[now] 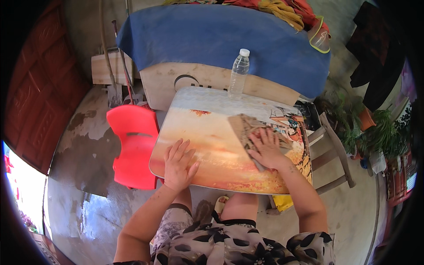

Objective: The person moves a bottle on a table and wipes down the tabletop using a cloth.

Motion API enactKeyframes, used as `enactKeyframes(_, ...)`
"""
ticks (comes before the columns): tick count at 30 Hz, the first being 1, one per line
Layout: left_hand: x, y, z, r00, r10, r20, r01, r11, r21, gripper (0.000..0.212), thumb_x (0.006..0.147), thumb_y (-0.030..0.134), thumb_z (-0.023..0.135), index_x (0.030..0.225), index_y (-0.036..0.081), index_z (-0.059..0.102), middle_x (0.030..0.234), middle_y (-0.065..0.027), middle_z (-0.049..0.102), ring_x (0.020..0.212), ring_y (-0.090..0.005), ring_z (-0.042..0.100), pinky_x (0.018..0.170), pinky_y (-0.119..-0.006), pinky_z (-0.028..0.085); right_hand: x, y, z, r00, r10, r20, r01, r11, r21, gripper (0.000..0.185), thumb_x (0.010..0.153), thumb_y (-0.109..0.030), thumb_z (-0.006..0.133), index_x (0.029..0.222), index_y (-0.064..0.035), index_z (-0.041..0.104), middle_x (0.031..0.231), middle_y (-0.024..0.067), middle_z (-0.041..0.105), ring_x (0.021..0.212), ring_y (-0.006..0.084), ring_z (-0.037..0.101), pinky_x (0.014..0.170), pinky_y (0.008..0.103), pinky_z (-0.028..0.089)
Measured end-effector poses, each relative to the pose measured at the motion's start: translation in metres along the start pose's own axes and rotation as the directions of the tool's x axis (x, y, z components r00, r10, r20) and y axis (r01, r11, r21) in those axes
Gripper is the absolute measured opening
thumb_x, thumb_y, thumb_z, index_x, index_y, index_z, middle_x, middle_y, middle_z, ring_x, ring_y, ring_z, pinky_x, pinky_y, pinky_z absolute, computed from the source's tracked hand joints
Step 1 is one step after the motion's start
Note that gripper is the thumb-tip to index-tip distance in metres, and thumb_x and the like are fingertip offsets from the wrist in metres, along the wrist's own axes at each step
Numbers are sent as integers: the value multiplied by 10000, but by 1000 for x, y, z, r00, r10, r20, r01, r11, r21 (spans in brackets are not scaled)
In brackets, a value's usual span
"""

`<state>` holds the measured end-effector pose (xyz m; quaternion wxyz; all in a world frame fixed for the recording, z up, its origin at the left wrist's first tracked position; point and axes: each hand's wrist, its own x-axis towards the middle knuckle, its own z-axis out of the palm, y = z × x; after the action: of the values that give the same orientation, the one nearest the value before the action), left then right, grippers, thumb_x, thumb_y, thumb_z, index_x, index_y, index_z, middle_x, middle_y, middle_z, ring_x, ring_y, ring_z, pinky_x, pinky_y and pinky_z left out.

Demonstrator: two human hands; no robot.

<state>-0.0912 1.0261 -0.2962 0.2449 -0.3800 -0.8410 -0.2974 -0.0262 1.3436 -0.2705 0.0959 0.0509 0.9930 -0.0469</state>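
A small table (205, 139) with a printed sunset picture on its top stands right before me. My left hand (179, 164) rests palm down near its left edge, fingers apart and holding nothing. On the right half lies a crumpled brown patterned cloth (240, 127). My right hand (267, 149) is spread flat on top of this cloth, pressing it against the tabletop and hiding part of it. A clear plastic bottle (238, 73) with a white cap stands upright at the table's far edge, with clear liquid inside.
A red plastic chair (134, 149) is at the left, a wooden chair (334, 152) at the right. Behind the table, a blue cloth (198, 36) covers a large box-like object. A shovel (114, 94) leans near the wooden door (39, 82). Potted plants (381, 132) stand right. The floor (92, 159) has wet patches.
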Motion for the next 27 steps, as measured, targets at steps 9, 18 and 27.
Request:
enactKeyframes(9,-2,0,4,989,-77,-123,73,997,-37,594,898,478,419,1290,33,461,1382,-142,404,1311,-363,297,1042,-502,214,59,-156,3,931,-360,-54,361,932,4,646,892,-569,366,1446,-249,277,1522,175,116,1397,416,35,1090,591,9)
enactKeyframes(18,-5,-4,6,964,-131,-233,113,990,-88,562,921,459,365,1286,44,463,1379,-130,412,1314,-362,296,1054,-491,192,1,-170,21,852,-510,-120,518,855,39,458,903,-393,398,1345,-282,446,1465,142,292,1382,374,182,1112,544,67)
enactKeyframes(27,-4,-4,2,975,-130,-179,120,990,-68,473,903,377,424,1224,43,522,1334,-134,459,1283,-350,344,1036,-484,222,-100,5,24,970,-119,-212,132,990,48,424,918,-329,442,1338,-274,466,1496,97,256,1396,327,159,1113,511,104)
